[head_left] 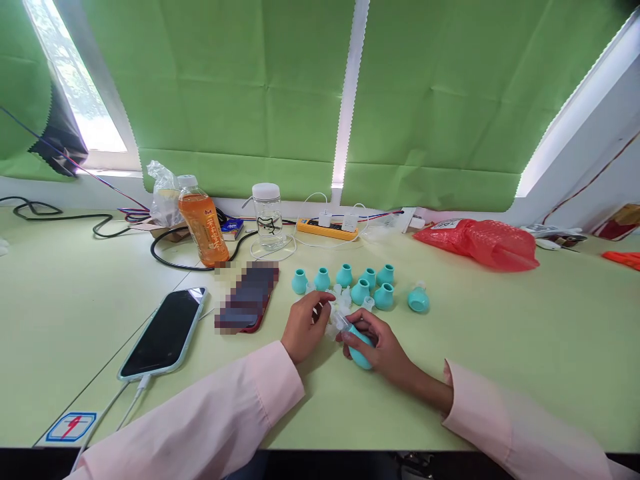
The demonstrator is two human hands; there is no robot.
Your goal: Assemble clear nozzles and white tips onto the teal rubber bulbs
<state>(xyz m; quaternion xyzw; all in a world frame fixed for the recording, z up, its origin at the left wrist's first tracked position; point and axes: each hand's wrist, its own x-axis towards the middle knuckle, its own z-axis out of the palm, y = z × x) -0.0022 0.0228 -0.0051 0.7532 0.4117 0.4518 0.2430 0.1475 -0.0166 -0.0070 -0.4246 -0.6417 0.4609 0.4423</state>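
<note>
From my remote seat I see the right grip (383, 343) closed around one teal bulb (361, 353), thumb and fingers wrapped on its round belly, just above the worktop (480, 333) or resting on it; I cannot tell which. Its neck points toward the left grip (304, 328), up against a clear plastic piece (341, 321); I cannot tell whether the two are joined. The left grip is half curled over the pile of clear pieces (345, 298); whether it pinches one, I cannot tell.

I judge the bulb light, soft and springy, with a smooth skin that might slip a little. I'd take it by the belly, gently, leaving the neck free. The clear pieces look light and stiffer, best pinched at the edge. Beyond stand more teal bulbs (345, 275), with a separate bulb (418, 300) to their right.
</note>
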